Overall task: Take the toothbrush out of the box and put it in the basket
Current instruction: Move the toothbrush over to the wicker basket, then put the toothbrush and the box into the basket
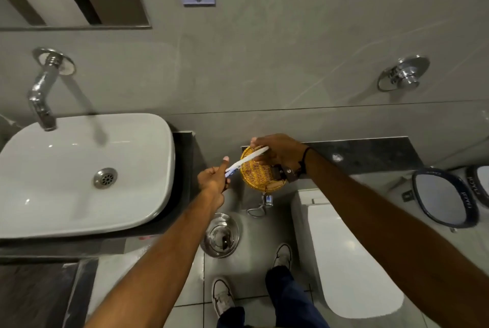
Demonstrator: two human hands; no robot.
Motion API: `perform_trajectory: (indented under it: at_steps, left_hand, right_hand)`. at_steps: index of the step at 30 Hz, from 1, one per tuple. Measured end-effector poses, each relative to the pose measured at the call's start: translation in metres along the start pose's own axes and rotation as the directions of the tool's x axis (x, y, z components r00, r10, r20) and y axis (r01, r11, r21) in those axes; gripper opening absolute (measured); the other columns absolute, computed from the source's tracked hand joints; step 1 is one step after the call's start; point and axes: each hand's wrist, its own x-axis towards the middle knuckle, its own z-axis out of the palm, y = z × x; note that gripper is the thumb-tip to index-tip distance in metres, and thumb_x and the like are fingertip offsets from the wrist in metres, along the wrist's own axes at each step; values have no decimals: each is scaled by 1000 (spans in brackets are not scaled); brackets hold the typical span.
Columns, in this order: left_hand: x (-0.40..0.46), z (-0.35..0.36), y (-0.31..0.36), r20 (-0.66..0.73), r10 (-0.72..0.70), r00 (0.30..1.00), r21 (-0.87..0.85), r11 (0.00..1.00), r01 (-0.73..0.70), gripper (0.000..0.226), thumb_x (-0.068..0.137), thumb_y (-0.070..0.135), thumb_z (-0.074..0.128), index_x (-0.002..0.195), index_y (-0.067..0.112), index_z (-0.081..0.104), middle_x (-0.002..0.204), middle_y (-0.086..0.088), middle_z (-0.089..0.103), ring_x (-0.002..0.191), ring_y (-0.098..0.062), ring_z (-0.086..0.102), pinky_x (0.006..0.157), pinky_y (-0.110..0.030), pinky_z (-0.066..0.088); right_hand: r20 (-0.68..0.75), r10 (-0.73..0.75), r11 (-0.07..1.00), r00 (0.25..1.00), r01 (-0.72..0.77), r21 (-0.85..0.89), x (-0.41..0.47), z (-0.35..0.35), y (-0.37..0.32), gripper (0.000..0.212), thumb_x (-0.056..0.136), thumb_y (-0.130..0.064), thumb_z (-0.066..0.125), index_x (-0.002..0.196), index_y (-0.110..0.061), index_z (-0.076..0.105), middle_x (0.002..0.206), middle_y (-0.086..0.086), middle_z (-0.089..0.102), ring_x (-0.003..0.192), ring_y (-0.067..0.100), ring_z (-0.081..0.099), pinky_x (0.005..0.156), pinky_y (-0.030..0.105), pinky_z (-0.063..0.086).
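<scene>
A slim white toothbrush box with blue print sits pinched in my left hand at its lower-left end. From the box a thin white toothbrush sticks out up and to the right, and my right hand grips its far end. Both hands hold this over the left rim of the round yellow wicker basket, which rests on the dark stone ledge behind the toilet. My right wrist hides part of the basket. The brush head is not visible.
A white basin with a chrome tap stands at the left on a dark counter. A white toilet is at the lower right, a steel bin on the floor between them, and my shoes below.
</scene>
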Motion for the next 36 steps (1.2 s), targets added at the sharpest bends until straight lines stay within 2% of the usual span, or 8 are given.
perform_trajectory:
  at_steps: [3, 10, 13, 20, 23, 26, 30, 36]
  left_hand:
    - [-2, -5, -1, 11, 0, 1000, 61, 998, -1, 42, 83, 44, 79, 66, 8, 64, 56, -5, 60, 38, -10, 48, 32, -16, 38]
    - [5, -20, -24, -7, -176, 984, 6, 984, 176, 49, 94, 56, 59, 78, 9, 65, 56, -3, 49, 42, -11, 34, 34, -20, 26]
    - [9, -28, -28, 49, -199, 979, 7, 980, 199, 41, 100, 46, 56, 97, 9, 74, 63, -1, 46, 48, -10, 31, 39, -21, 27]
    - [46, -10, -33, 8, -177, 984, 56, 983, 176, 15, 97, 11, 58, 85, 8, 65, 64, -5, 44, 52, -13, 34, 47, -26, 27]
    - [70, 10, -45, -99, -94, 991, 192, 975, 112, 11, 89, 13, 69, 80, 7, 65, 70, -10, 56, 56, -20, 48, 53, -29, 39]
    - [82, 23, -50, -146, 43, 988, 454, 891, 29, 25, 83, 24, 77, 101, 6, 78, 100, -15, 76, 88, -28, 68, 75, -30, 48]
    - [95, 31, -52, -74, 132, 988, 696, 717, -44, 30, 83, 34, 80, 109, 19, 80, 123, -12, 76, 112, -33, 71, 86, -34, 56]
    - [92, 34, -53, -65, 254, 965, 915, 402, -45, 38, 86, 41, 75, 112, 13, 78, 113, -14, 78, 102, -35, 75, 80, -41, 61]
  right_hand:
    - [-51, -54, 981, 997, 43, -190, 7, -1, 15, 29, 89, -15, 76, 112, 3, 72, 94, 10, 73, 76, 15, 74, 64, 21, 61]
    - [-390, -11, 1000, 921, 7, -14, 11, -9, 70, 31, 85, -9, 78, 112, 5, 73, 109, 23, 76, 88, 29, 73, 92, 43, 62]
    - [-328, 85, 996, 941, -67, 67, 13, 7, 88, 29, 87, 1, 73, 115, 6, 70, 119, 26, 73, 101, 35, 74, 95, 45, 61]
    - [-323, 198, 913, 925, -54, 405, 61, 39, 104, 21, 91, 21, 57, 81, 5, 67, 119, 35, 64, 77, 42, 68, 48, 31, 63]
    - [-428, 200, 965, 881, -103, 239, 95, 45, 123, 10, 89, 5, 69, 82, -3, 69, 119, 26, 71, 96, 44, 72, 67, 40, 66]
    - [-521, -76, 947, 850, -102, -304, 102, 47, 137, 24, 79, -27, 81, 99, -14, 81, 117, 10, 76, 109, 29, 71, 92, 41, 61]
    - [-444, -173, 857, 879, -88, -508, 109, 43, 132, 29, 83, -35, 78, 101, -12, 81, 111, 8, 78, 104, 29, 72, 85, 36, 59]
    - [-325, -219, 639, 920, -116, -761, 123, 53, 129, 32, 91, -25, 69, 116, -4, 70, 116, 14, 74, 106, 33, 72, 90, 40, 60]
